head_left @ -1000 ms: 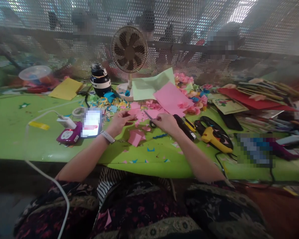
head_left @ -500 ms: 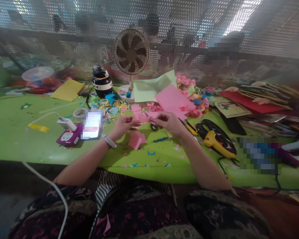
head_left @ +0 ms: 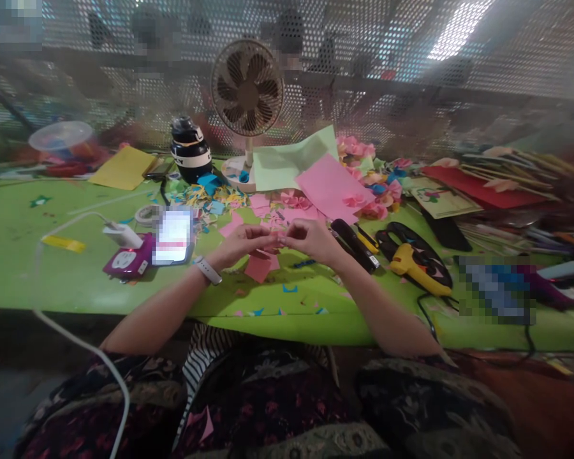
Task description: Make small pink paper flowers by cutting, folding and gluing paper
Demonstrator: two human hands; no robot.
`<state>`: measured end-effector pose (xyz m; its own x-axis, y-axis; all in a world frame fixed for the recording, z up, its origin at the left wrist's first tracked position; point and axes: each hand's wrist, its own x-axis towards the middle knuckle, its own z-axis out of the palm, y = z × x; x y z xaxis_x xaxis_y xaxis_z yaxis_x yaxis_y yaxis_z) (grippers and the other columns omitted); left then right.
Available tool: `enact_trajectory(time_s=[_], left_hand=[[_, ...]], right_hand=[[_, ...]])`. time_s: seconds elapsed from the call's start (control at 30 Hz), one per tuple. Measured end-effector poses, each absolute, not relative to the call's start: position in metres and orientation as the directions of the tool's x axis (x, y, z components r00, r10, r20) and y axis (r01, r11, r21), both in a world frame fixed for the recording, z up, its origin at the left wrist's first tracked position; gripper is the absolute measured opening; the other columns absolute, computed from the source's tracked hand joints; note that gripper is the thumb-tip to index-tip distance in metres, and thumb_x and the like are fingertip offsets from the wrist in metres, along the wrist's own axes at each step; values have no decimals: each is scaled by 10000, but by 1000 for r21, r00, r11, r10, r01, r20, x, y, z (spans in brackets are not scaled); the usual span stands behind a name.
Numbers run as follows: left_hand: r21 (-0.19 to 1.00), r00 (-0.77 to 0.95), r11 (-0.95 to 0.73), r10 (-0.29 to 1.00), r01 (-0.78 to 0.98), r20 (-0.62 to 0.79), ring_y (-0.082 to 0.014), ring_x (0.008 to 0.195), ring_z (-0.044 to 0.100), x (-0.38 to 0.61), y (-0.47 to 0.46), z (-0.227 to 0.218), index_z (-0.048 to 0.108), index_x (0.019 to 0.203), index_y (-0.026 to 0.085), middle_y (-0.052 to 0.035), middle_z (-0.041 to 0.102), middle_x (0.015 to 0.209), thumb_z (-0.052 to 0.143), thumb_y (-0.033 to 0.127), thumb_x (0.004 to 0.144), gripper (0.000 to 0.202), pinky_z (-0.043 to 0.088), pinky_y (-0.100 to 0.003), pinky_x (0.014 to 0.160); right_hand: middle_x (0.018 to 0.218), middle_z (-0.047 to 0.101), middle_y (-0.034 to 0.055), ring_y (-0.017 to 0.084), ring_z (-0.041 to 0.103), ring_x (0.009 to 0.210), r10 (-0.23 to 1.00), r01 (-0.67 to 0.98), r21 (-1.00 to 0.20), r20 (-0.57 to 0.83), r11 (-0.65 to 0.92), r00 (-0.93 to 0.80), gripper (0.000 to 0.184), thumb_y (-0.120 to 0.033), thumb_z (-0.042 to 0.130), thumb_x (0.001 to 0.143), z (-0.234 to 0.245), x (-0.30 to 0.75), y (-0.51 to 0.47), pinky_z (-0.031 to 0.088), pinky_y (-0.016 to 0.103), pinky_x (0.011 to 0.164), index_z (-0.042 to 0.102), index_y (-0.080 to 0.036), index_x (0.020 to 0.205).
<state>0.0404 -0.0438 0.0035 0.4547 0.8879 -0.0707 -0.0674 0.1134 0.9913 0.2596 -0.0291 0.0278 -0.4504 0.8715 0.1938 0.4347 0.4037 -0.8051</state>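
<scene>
The green tabletop (head_left: 215, 296) has its near edge running across just in front of the person's lap, and between the forearms its surface shows with only small scraps scattered on it, such as a blue scrap (head_left: 290, 289). To the left, a phone (head_left: 173, 234) and a purple power strip (head_left: 127, 260) flank that space; to the right, a black stapler (head_left: 351, 244) and a yellow glue gun (head_left: 418, 271) limit it. Behind the hands, a fan (head_left: 247, 89) stands near a perforated screen, and paper scraps and a large pink sheet (head_left: 332, 185) crowd up close. The phone's display is pixelated, the heap at the far right is blurred, and the right hand partly covers a blue twisted strip (head_left: 305, 263). The left hand (head_left: 239, 245) and right hand (head_left: 313, 242) meet, fingertips pinched on a small pink paper piece (head_left: 278, 238) between them, its outline mostly hidden by the fingers. Pink squares (head_left: 259, 268) lie on the tabletop just nearer the person, below the left hand's fingertips.
</scene>
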Motion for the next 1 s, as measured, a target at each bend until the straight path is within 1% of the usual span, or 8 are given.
enact_trajectory(time_s=[0.13, 0.27, 0.4, 0.47, 0.57, 0.67, 0.87, 1.0], left_hand=[[990, 440, 136, 892, -42, -104, -180, 856, 771, 41, -43, 3, 729, 982, 128, -110, 793, 987, 843, 422, 786, 372, 619, -297, 786], [986, 434, 151, 894, -65, -108, -184, 877, 771, 39, -42, 4, 720, 982, 142, -106, 793, 1004, 829, 416, 806, 344, 624, -312, 805], [985, 415, 147, 905, -85, -99, -181, 855, 773, 39, -42, 6, 721, 936, 159, -87, 793, 954, 836, 396, 797, 297, 622, -285, 768], [985, 418, 153, 903, -81, -106, -177, 829, 773, 39, -43, 8, 723, 933, 163, -88, 794, 954, 845, 397, 786, 302, 617, -265, 724], [987, 404, 153, 907, -53, -119, -172, 783, 768, 37, -43, 9, 735, 927, 159, -109, 796, 980, 830, 434, 796, 319, 598, -238, 645], [988, 393, 154, 910, -25, -132, -166, 743, 759, 36, -42, 10, 749, 907, 147, -122, 795, 954, 829, 457, 791, 341, 578, -222, 598], [989, 418, 143, 900, -21, -121, -165, 741, 754, 35, -41, 9, 746, 876, 149, -101, 790, 861, 861, 403, 757, 304, 593, -240, 632], [989, 415, 143, 902, -35, -116, -160, 722, 748, 35, -42, 11, 745, 842, 152, -95, 789, 832, 864, 391, 746, 284, 598, -238, 631]], right_hand=[[708, 662, 25, 138, 563, 640, 868, 443, -788, 219, 427, -446, 288, -435, 737, 818, 29, 259, -30, 450, 293, 617, 625, -182, 737], [738, 662, 17, 142, 587, 643, 889, 355, -867, 187, 349, -417, 356, -485, 797, 774, 30, 261, -26, 498, 311, 629, 595, -194, 800], [745, 667, -8, 157, 651, 688, 886, 254, -933, 118, 254, -449, 362, -402, 811, 784, 30, 262, -24, 556, 321, 667, 573, -208, 976], [721, 661, -21, 151, 654, 674, 876, 235, -942, 104, 238, -472, 340, -375, 792, 808, 29, 261, -24, 565, 318, 668, 579, -208, 1015], [755, 670, -8, 141, 650, 690, 867, 234, -936, 124, 264, -483, 317, -387, 788, 814, 28, 261, -23, 565, 310, 676, 613, -196, 997], [748, 661, -6, 134, 633, 680, 864, 222, -936, 138, 274, -484, 322, -417, 790, 807, 28, 261, -23, 558, 304, 671, 641, -188, 976], [718, 646, -11, 129, 611, 647, 878, 219, -936, 153, 276, -453, 299, -415, 779, 807, 31, 260, -26, 548, 298, 645, 648, -187, 949], [738, 664, 1, 124, 606, 642, 886, 217, -939, 151, 267, -437, 306, -428, 780, 793, 30, 258, -25, 546, 292, 634, 643, -187, 923]])
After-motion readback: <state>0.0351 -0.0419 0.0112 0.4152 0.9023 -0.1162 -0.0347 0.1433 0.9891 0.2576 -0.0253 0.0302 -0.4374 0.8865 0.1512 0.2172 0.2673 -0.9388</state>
